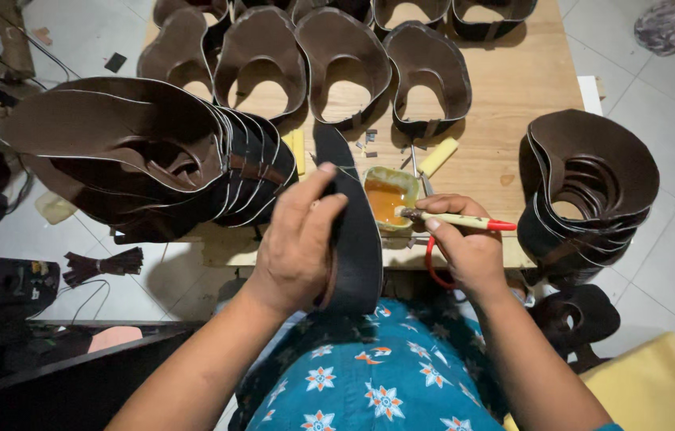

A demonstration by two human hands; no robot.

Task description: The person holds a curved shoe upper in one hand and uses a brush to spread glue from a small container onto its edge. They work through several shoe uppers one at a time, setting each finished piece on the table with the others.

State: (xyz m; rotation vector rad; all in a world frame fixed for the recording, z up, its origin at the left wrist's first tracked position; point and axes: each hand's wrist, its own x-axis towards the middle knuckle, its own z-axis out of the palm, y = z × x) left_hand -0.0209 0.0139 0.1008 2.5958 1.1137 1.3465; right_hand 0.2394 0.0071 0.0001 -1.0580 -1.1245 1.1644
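My left hand [299,239] grips a long dark leather piece [351,231], holding it on edge over the front of the wooden table [513,88]. My right hand [465,243] holds a brush [457,218] with a pale handle and a red end. The brush tip reaches left to the rim of a small open tin of orange glue [389,199], which sits right beside the leather piece.
A stack of nested brown leather pieces [146,152] leans at the left, another stack [589,183] stands at the right. Several curved leather pieces [341,68] stand in a row at the back. A yellow sponge block [438,156] lies near the tin.
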